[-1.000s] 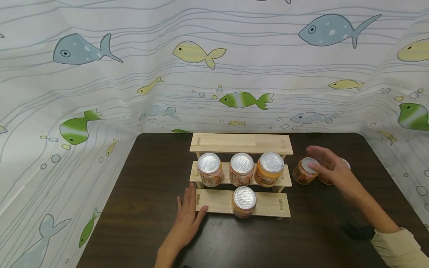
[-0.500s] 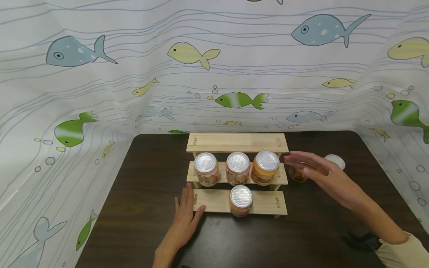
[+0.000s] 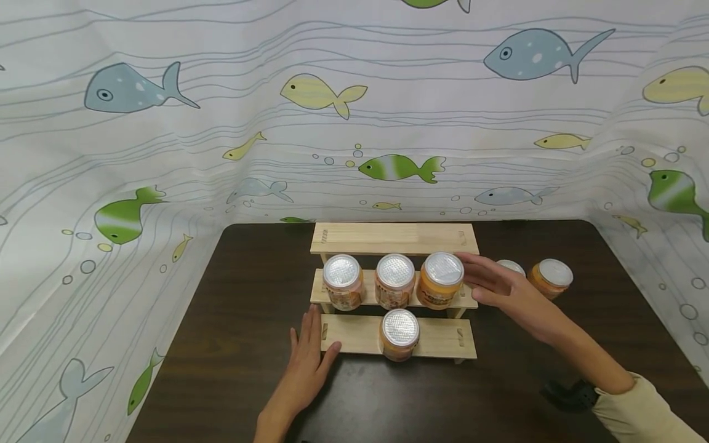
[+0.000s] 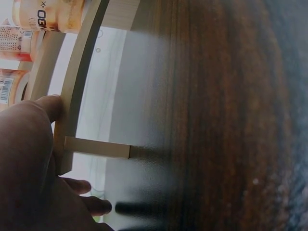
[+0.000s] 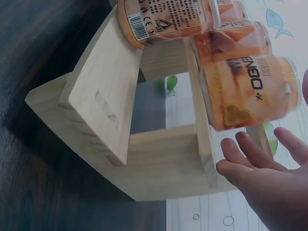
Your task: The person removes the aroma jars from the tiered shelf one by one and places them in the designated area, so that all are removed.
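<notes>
A three-step wooden rack (image 3: 354, 332) stands on the dark table. Along its middle step are three orange-labelled jars with silvery lids: a left jar (image 3: 343, 283), a centre jar (image 3: 395, 282) and a right jar (image 3: 440, 281). One more jar (image 3: 400, 335) sits on the lowest step. My left hand (image 3: 301, 369) rests at the rack's left end, thumb on the front step's edge, fingers extended. Beside the right jar, my right hand (image 3: 498, 292) reaches in with loosely extended fingers; whether they touch it, I cannot tell. In the right wrist view those fingertips lie close to the jar (image 5: 252, 91).
Two further jars stand on the table right of the rack; the nearer jar (image 3: 511, 266) is mostly hidden by my right hand, the other jar (image 3: 551, 278) shows behind my wrist. A fish-patterned cloth (image 3: 310, 141) encloses the back and sides of the table (image 3: 221, 344).
My right hand has moved left from above the two loose jars to the right jar on the middle step. The left hand and the jars have kept their places.
</notes>
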### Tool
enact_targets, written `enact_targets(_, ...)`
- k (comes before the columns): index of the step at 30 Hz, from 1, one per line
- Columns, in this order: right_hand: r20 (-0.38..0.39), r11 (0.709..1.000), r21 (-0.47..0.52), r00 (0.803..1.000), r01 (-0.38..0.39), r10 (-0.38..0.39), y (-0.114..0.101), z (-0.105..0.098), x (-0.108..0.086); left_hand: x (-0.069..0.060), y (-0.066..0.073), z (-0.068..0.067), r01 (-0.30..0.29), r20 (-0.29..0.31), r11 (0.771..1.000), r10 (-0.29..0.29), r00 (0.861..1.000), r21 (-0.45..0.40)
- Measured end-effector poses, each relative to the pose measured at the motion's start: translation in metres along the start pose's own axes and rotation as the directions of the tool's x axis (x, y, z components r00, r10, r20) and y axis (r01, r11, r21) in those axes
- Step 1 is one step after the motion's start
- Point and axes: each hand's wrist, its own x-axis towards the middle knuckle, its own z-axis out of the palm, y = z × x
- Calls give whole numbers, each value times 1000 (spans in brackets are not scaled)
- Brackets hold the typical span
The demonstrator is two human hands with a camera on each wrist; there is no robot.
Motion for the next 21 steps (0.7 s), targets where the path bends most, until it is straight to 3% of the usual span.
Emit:
enact_targets(8,27,999,37,1000,9,-10,4,19,21,1,1,0,2,-6,1000,-2,1000,2)
enact_targets(21,-48,1000,-14,999,4,-5,-1,38,43,1,-1,1,7,2,1000,-7,1000,-4)
